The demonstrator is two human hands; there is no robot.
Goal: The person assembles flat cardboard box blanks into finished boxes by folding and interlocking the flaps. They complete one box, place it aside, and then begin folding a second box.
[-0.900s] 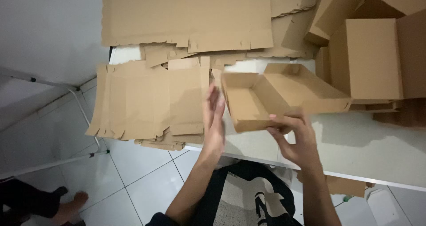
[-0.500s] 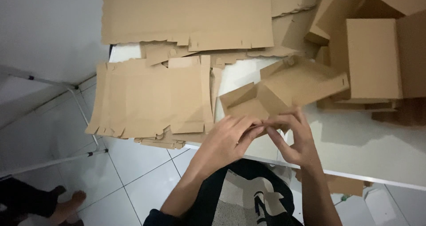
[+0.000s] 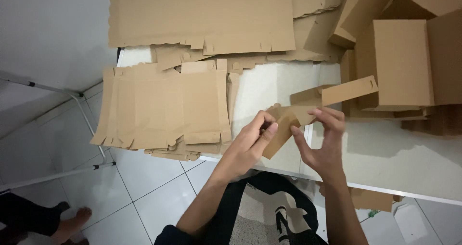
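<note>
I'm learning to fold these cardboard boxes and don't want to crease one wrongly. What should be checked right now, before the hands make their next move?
1. Left hand grips the half-folded box: ok, its fingers wrap the near corner.
2. Right hand on the box: ok, fingertips touch its near edge; hold looks light.
3. Long flap free to move: ok, it sticks out to the right above the table, nothing pressing on it.
4. Tabs seated in their slots: cannot tell, the hands hide them.
5. Bare table to set the box down: ok, open white surface beside the right hand.
6. Flat blanks within reach: ok, stacked left of the hands.
</note>
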